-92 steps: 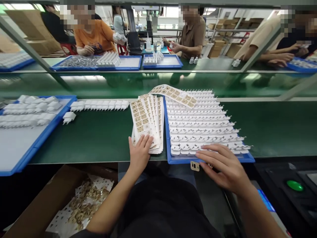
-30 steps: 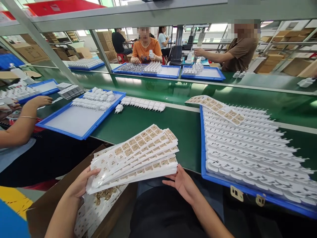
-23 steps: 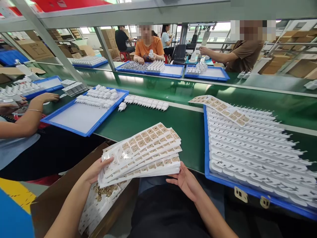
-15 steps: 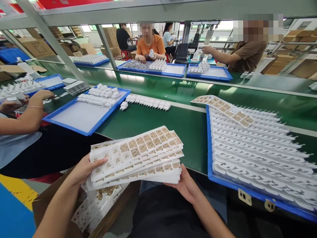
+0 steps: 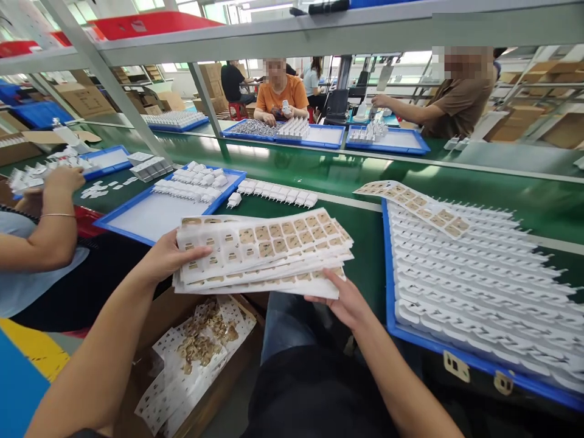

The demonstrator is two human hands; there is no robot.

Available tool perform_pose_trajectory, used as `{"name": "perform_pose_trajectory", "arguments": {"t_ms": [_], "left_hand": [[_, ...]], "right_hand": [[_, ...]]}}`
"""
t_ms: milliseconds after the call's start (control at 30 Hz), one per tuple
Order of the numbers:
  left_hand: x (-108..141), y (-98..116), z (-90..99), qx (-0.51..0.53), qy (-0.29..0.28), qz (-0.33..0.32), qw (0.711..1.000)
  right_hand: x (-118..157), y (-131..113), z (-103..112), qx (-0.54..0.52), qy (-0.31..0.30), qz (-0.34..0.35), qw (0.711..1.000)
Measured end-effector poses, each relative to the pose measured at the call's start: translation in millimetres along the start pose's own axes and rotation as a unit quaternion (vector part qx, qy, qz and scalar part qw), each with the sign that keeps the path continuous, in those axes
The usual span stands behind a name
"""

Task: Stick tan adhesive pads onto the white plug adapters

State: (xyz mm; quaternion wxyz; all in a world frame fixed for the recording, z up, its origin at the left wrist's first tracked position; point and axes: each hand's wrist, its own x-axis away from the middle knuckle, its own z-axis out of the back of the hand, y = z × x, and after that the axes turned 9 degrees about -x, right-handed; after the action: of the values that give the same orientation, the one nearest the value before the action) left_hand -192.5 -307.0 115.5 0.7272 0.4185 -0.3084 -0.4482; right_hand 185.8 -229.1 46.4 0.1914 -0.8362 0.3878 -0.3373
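Sheets (image 5: 274, 243) that lay on the bench (image 5: 358, 216) in the earliest frame are now up in the person's 2 hands, above the bench's near edge, and a little higher than in the frame just before. Left hand (image 5: 171, 252) grips their left end, thumb flat on top, its other fingers hidden beneath. Right hand (image 5: 344, 298) is closed lightly on their near right corner, 1 digit on top and others under the edge. So the sheets span the gap between the hands, fanned at the right end. Below them, the box (image 5: 157, 319) holds scraps (image 5: 201, 344). To the right, the blue tray (image 5: 390, 274) carries rows of white plugs (image 5: 460, 292), with 1 loose sheet (image 5: 413, 199) across its far left corner and 2 stickers (image 5: 456, 366) at its near edge. Beyond the sheets, 1 lone plug (image 5: 234, 200) stands near a plug row (image 5: 278, 191), right of the left tray (image 5: 132, 213).
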Motion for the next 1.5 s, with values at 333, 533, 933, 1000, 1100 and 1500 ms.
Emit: {"name": "perform_pose_trajectory", "arguments": {"t_ms": [333, 533, 933, 1000, 1100, 1500], "left_hand": [[-74, -17, -73.3, 0.074, 0.028, -0.138, 0.987], [-97, -32, -93.3, 0.096, 0.014, -0.14, 0.985], [-135, -26, -94.7, -0.015, -0.071, -0.177, 0.982], [-145, -18, -95.1, -0.044, -0.104, -0.169, 0.979], [-159, -8, -97.5, -0.074, -0.152, -0.146, 0.975], [-185, 14, -114.0, -0.136, -0.3, -0.014, 0.944]], "right_hand": [[-28, 2, 22, 0.037, 0.029, 0.191, 0.981], [-14, 6, 49, 0.107, 0.027, 0.171, 0.979], [2, 2, 49, 0.21, -0.067, 0.154, 0.963], [3, 4, 47, 0.156, -0.072, 0.16, 0.972], [5, 5, 39, 0.069, -0.04, 0.191, 0.978], [22, 16, 16, 0.585, 0.093, 0.486, 0.643]]}}
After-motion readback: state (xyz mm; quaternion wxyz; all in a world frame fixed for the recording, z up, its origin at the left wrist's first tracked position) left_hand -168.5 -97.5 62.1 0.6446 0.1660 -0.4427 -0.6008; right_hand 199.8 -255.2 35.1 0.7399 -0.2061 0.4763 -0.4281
